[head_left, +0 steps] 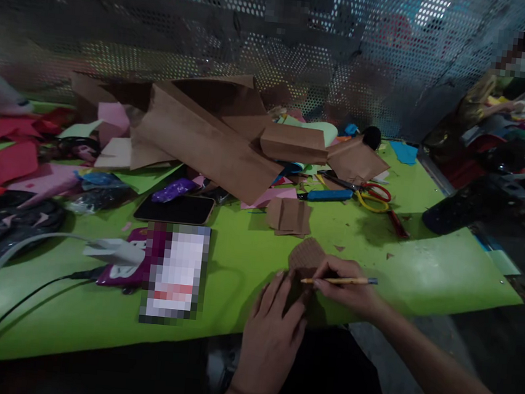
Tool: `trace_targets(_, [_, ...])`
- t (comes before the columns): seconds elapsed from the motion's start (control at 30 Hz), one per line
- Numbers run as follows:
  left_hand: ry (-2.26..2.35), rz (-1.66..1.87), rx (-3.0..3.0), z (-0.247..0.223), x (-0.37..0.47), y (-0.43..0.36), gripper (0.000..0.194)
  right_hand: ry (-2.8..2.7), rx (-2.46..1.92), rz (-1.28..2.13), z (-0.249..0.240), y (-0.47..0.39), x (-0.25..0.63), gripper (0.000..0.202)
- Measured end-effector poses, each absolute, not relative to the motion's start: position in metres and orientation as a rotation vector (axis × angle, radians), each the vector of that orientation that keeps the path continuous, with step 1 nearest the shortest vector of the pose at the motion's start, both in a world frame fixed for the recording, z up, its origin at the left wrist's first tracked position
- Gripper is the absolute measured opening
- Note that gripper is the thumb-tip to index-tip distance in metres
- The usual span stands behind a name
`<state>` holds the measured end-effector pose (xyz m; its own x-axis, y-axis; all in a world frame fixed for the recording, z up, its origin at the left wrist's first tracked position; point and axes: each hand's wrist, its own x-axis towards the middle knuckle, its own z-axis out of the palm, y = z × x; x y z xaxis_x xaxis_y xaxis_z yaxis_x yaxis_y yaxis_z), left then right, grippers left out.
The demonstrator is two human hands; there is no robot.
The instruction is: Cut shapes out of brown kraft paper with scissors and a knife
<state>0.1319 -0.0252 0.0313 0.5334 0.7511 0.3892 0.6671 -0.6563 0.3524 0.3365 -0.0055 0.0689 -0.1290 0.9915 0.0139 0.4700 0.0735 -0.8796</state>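
My right hand grips a yellow pencil, its tip pointing left over a small piece of brown cardboard near the table's front edge. The cardboard has a rounded upper edge, and my hands cover its lower part. Flat beside the pencil tip lies my left hand, fingers stretched out and fingertips resting at the cardboard's lower left edge. A short way beyond sit small cut brown cardboard pieces, stacked together.
Folded brown paper and coloured scraps fill the back of the green table. Scissors and a blue-handled cutter lie right of centre. A phone, a lit screen and a power strip with cables are left. Another person is at far right.
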Motion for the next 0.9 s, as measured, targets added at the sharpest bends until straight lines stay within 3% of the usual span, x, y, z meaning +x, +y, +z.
trace_targets(0.4, [1.196, 0.73, 2.629, 0.035, 0.13, -0.02, 0.036, -1.459, -1.673, 0.655, 0.067, -0.006, 0.376, 0.012])
trace_targets(0.53, [1.214, 0.718, 2.639, 0.034, 0.13, -0.02, 0.035, -1.471, -1.613, 0.79, 0.074, -0.012, 0.364, 0.013])
trace_targets(0.7, [1.202, 0.666, 2.698, 0.034, 0.129, -0.021, 0.049, -1.536, -1.517, 1.077, 0.077, -0.016, 0.342, 0.007])
trace_targets(0.9, [1.169, 0.655, 2.724, 0.034, 0.127, -0.021, 0.054, -1.552, -1.493, 1.165, 0.072, -0.015, 0.337, 0.011])
